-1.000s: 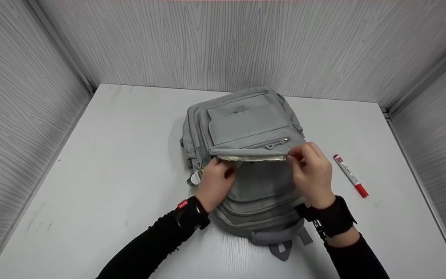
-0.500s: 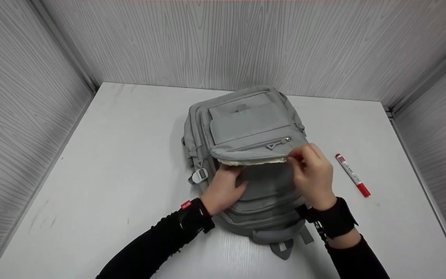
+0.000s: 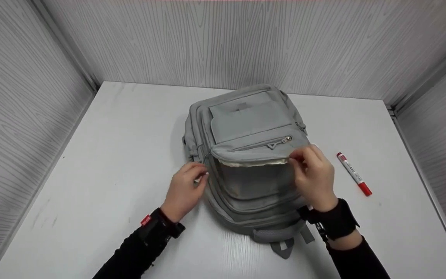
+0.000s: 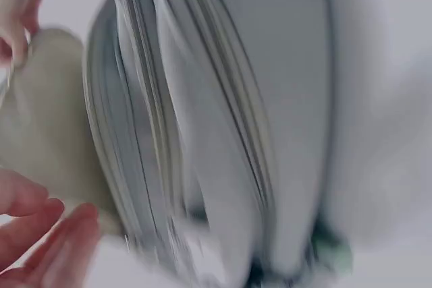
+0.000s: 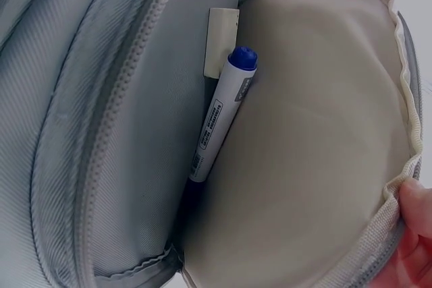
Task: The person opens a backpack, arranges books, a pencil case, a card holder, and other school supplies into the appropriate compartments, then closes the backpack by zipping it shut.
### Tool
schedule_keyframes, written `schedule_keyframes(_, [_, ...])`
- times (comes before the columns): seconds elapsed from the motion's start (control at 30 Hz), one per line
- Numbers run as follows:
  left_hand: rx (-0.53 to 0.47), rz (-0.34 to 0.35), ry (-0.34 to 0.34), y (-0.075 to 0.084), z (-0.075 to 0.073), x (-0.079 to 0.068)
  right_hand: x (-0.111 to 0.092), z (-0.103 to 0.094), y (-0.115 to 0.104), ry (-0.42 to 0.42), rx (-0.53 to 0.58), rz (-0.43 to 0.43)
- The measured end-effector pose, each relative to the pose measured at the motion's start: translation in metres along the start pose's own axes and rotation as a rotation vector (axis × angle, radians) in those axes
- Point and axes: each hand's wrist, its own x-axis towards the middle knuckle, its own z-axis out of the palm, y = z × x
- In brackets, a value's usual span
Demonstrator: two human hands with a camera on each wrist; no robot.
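Observation:
A grey backpack [image 3: 250, 120] lies on its back on the white table, its front pocket unzipped. My right hand [image 3: 316, 178] pinches the edge of the pocket flap [image 3: 252, 153] and holds it raised. In the right wrist view the pocket gapes, showing its beige lining [image 5: 317, 99]. Inside lies a white marker with a blue end [image 5: 226, 112]; its lower part is in shadow. My left hand [image 3: 186, 192] is beside the backpack's left edge with fingers loosely bent, holding nothing that I can see. The left wrist view shows its fingertips [image 4: 81, 217] near the flap, blurred.
A white marker with a red cap [image 3: 354, 174] lies on the table [image 3: 130, 155] to the right of the backpack. Straps [image 3: 283, 248] hang out at the backpack's near end. Grey wood-grain walls [image 3: 238, 42] stand at the back and both sides.
My left hand has come out from under the flap and moved left to the backpack's side. My right hand still pinches the flap edge, almost unmoved.

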Motion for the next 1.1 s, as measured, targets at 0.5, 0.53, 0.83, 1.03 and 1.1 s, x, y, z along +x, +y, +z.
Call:
schedule_keyframes(0.5, [0.379,-0.39,-0.428,-0.06,0.013,0.004,-0.001,0.0,0.001,-0.007,-0.016,-0.014])
schedule_keyframes(0.53, [0.382,-0.382,-0.42,-0.061,0.014,0.005,-0.001,0.0,0.001,-0.007,-0.015,-0.012])
schedule_keyframes(0.83, [0.431,-0.32,-0.397,-0.066,0.023,0.01,0.001,-0.001,0.001,-0.007,-0.005,-0.002])
schedule_keyframes(1.03, [0.449,-0.325,-0.417,-0.068,0.012,-0.001,0.0,-0.001,0.001,-0.027,-0.011,0.01])
schedule_keyframes(1.1, [0.436,-0.341,-0.426,-0.069,0.004,-0.008,0.0,-0.001,0.002,-0.028,-0.017,0.002])
